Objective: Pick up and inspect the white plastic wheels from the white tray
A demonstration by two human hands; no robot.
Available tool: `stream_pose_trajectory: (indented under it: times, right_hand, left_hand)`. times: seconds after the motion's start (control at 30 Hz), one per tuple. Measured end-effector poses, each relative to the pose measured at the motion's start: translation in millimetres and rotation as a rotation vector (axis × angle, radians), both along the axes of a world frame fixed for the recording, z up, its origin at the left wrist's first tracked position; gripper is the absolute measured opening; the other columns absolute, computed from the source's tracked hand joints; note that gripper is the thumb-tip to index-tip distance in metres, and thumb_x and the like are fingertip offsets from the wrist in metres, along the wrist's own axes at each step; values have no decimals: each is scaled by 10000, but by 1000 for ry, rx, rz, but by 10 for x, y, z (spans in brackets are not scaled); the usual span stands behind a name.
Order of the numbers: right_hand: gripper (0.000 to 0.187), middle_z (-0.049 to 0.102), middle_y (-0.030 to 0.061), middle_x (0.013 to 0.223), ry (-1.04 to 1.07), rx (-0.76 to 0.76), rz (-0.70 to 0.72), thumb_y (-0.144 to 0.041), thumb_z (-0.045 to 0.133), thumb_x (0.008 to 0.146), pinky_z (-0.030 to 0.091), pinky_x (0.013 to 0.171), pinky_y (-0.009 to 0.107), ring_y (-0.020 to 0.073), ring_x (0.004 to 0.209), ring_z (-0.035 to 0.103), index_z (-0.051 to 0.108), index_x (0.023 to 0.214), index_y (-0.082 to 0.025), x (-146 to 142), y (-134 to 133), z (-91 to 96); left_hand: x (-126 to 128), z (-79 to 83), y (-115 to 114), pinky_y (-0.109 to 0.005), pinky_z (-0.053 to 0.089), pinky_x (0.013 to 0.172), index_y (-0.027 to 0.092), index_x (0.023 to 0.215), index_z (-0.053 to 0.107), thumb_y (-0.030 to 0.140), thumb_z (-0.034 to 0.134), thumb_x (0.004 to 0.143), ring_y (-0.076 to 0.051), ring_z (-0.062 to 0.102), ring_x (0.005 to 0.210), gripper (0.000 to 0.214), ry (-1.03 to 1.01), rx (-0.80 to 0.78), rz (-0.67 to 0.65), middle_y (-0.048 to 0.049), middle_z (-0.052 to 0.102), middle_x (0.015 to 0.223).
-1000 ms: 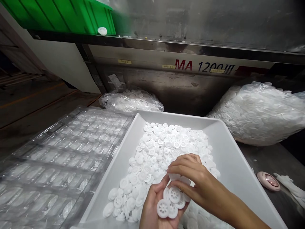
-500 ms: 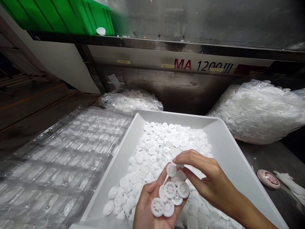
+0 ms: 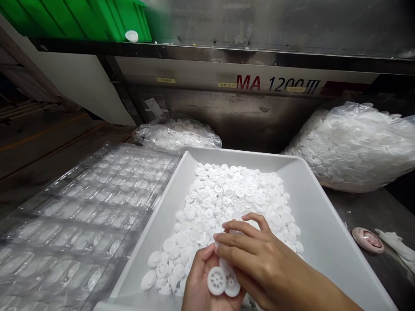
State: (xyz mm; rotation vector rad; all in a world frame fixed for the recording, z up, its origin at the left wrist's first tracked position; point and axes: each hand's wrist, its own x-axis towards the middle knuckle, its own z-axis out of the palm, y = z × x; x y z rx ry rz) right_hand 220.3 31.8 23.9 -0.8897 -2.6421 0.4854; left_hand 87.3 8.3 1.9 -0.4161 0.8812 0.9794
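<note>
My left hand [image 3: 201,278] lies palm up at the bottom of the view, holding white plastic spoked wheels [image 3: 216,280]. My right hand [image 3: 262,263] curves over that palm, its fingertips on the wheels and hiding most of them. Whether it pinches any piece is hidden. Both hands are above a white tray [image 3: 319,220], near a heap of loose white wheels and discs [image 3: 223,203] lying in it.
A clear blister tray [image 3: 81,216] with moulded pockets lies to the left. Bulging plastic bags of white parts [image 3: 353,149] stand behind and to the right. A green crate [image 3: 74,17] sits on a metal ledge above. A pink round object [image 3: 368,239] and a white glove [image 3: 397,250] lie at right.
My right hand has dropped from above the wheels onto my left palm, covering most of them. The whole scene has shifted slightly upward in view.
</note>
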Motion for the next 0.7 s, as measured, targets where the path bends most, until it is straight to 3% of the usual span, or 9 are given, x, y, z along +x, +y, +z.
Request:
stream_pose_trajectory:
  times: [0.13, 0.4, 0.57, 0.63, 0.7]
  right_hand:
    - [251, 512, 30, 1287, -112, -82, 5, -189, 400, 926, 287, 950, 430, 213, 1193, 402, 538, 1134, -212, 22, -1, 48]
    - [238, 542, 70, 1194, -59, -27, 5, -101, 350, 944, 318, 896, 440, 223, 1113, 446, 550, 1031, -197, 34, -33, -66]
    - [160, 499, 23, 1220, 68, -310, -53, -125, 453, 915, 353, 913, 345, 184, 1151, 412, 534, 1003, -231, 50, -38, 50]
    - [160, 486, 7, 1209, 212, -462, -130, -122, 514, 878, 354, 936, 321, 174, 1150, 410, 528, 976, -247, 43, -40, 62]
    - [125, 532, -1, 1118, 405, -576, -218, -146, 526, 874, 382, 898, 304, 166, 1065, 467, 529, 937, -253, 28, -36, 34]
  left_hand:
    - [5, 10, -1, -208, 427, 572, 148, 998, 611, 207, 477, 840, -94, 582, 594, 216, -49, 43, -40, -11, 647, 730]
    - [36, -10, 7, -242, 441, 600, 135, 1059, 581, 223, 394, 869, -115, 592, 633, 281, -112, 176, -68, -49, 645, 805]
    - [4, -76, -7, -208, 416, 564, 140, 896, 609, 219, 412, 866, -91, 570, 589, 215, -110, 193, -61, -16, 620, 699]
    - [-6, -73, -8, -200, 414, 565, 149, 847, 605, 194, 420, 856, -92, 577, 592, 190, -107, 198, -57, -8, 609, 661]
    - [-5, -50, -3, -248, 456, 642, 147, 911, 597, 200, 430, 848, -124, 614, 659, 186, -111, 207, -47, -47, 655, 760]
